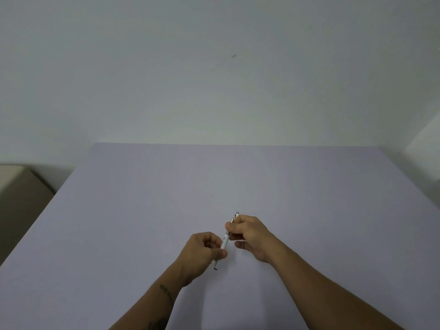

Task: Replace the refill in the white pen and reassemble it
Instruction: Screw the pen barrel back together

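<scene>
Both hands hold the white pen (225,241) above the lavender table (142,210), near its middle front. The left hand (202,251) is curled around the pen's lower part, thumb and fingers pinching the barrel, and the dark tip pokes out just below that hand. The right hand (250,232) grips the upper part, fingers closed on the clip end, which shows above the knuckles. The pen tilts, its top leaning away and to the right. Both forearms are bare.
</scene>
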### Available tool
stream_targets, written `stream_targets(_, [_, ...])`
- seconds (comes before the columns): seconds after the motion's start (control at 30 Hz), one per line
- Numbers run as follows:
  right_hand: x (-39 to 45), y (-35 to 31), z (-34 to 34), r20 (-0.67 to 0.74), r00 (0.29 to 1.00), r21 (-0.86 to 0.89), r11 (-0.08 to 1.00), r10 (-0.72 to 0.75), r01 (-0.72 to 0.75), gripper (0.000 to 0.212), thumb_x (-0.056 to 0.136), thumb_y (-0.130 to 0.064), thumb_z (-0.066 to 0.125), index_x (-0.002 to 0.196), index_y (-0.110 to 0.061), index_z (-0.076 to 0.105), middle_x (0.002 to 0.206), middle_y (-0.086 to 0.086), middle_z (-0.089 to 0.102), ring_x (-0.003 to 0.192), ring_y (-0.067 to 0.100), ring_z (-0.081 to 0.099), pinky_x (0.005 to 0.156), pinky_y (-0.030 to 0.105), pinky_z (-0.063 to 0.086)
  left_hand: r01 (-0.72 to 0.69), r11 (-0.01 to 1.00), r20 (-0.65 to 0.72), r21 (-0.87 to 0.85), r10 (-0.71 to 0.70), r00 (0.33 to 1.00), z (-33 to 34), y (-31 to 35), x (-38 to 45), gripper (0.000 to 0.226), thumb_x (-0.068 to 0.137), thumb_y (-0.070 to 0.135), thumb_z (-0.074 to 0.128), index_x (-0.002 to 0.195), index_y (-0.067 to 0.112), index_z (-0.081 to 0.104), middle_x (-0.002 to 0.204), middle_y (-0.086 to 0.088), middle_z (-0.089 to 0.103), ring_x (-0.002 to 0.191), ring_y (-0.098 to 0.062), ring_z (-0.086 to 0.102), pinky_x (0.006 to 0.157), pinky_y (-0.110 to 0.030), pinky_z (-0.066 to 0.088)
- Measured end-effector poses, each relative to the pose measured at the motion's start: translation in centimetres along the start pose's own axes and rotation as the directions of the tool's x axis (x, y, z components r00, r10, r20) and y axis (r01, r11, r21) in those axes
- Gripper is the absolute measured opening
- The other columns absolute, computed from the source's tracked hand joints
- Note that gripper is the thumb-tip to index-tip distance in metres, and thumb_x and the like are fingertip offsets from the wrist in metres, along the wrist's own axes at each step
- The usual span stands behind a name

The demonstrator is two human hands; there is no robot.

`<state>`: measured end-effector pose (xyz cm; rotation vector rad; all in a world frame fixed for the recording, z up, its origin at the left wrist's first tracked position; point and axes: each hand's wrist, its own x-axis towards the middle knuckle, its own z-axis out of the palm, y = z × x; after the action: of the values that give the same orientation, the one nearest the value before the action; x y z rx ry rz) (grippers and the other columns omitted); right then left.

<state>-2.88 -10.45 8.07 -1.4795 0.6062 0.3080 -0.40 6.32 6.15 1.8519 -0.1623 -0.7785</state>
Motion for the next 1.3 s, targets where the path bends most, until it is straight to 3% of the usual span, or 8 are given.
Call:
stream_targets(0.17, [-0.4,-0.2,-0.5,0.026,1.000,-0.029,0.999,0.016,-0.016,0.006,0.090,-0.016,0.067,0.089,-0.011,0.063,0.085,0.002,0.069,0.078,0.017,0.061,0.069,0.029,0.049,0.012,1.000,-0.005,0.001,-0.012,1.000,0.0,0.0,-0.1,0.013,0.079,0.009,0.076,0.073,0.016,0.067,0.072,-0.005,0.065,0.067,-0.017,0.057,0.061,-0.023,0.045])
stream_targets(0.3, [-0.7,-0.4,-1.0,0.077,0.996,0.012,0.999,0.033,-0.034,0.019,0.095,-0.012,0.059,0.109,-0.011,0.073,0.088,0.002,0.070,0.082,0.017,0.063,0.072,0.029,0.050,0.014,1.000,0.000,0.002,-0.014,1.000,0.2,0.1,-0.1,0.011,0.078,0.009,0.076,0.074,0.015,0.068,0.069,-0.004,0.065,0.064,-0.015,0.057,0.061,-0.023,0.045])
stream_targets(0.53, [-0.5,0.1,-0.7,0.008,1.000,-0.010,1.000,-0.010,0.010,0.010,0.093,-0.016,0.066,0.090,-0.007,0.071,0.086,0.003,0.070,0.083,0.017,0.062,0.072,0.029,0.051,0.010,1.000,-0.002,0.015,-0.009,1.000,0.4,0.1,-0.1,0.011,0.078,0.009,0.075,0.074,0.015,0.068,0.070,-0.003,0.064,0.066,-0.016,0.056,0.062,-0.024,0.045])
stream_targets(0.67, [-0.3,0.8,-0.1,-0.044,0.999,-0.053,0.999,0.002,-0.005,0.025,0.089,-0.025,0.070,0.074,-0.013,0.055,0.084,0.004,0.067,0.077,0.016,0.062,0.068,0.029,0.050,0.005,1.000,0.014,0.028,-0.006,1.000,0.7,-0.1,-0.1,0.013,0.079,0.009,0.075,0.073,0.016,0.067,0.070,-0.004,0.062,0.067,-0.017,0.054,0.063,-0.025,0.046])
stream_targets(0.73, [-0.5,1.0,-0.1,-0.028,0.999,-0.035,0.999,0.018,-0.019,0.022,0.089,-0.026,0.071,0.078,-0.012,0.058,0.084,0.005,0.066,0.077,0.017,0.062,0.068,0.030,0.049,0.006,1.000,0.018,0.030,-0.006,1.000,0.8,-0.1,-0.1,0.012,0.079,0.009,0.075,0.073,0.016,0.067,0.070,-0.004,0.062,0.067,-0.017,0.054,0.063,-0.026,0.046])
stream_targets(0.9, [-0.8,0.6,-1.2,0.112,0.991,0.175,0.981,0.068,-0.087,0.022,0.098,-0.014,0.058,0.111,-0.007,0.074,0.088,0.002,0.069,0.082,0.019,0.061,0.069,0.029,0.048,0.012,1.000,-0.005,0.017,-0.012,1.000,0.4,-0.1,0.1,0.013,0.079,0.008,0.076,0.073,0.016,0.067,0.071,-0.006,0.063,0.067,-0.018,0.055,0.061,-0.025,0.046])
stream_targets(1.0, [-0.8,0.3,-1.3,0.102,0.994,0.147,0.987,0.047,-0.061,0.024,0.100,-0.007,0.052,0.106,-0.009,0.075,0.093,0.003,0.070,0.083,0.017,0.061,0.071,0.028,0.049,0.012,1.000,0.000,0.015,-0.012,1.000,0.2,0.0,0.3,0.012,0.079,0.009,0.076,0.073,0.016,0.068,0.071,-0.005,0.063,0.067,-0.017,0.055,0.061,-0.025,0.046])
stream_targets(1.3, [-0.4,0.1,-0.4,-0.027,0.999,0.029,0.999,-0.029,0.030,0.013,0.095,-0.008,0.058,0.090,-0.008,0.071,0.084,0.003,0.071,0.078,0.016,0.061,0.070,0.029,0.050,-0.008,1.000,-0.012,-0.007,0.008,1.000,0.2,0.2,0.2,0.012,0.078,0.007,0.075,0.074,0.015,0.067,0.069,-0.004,0.062,0.064,-0.016,0.054,0.061,-0.025,0.045])
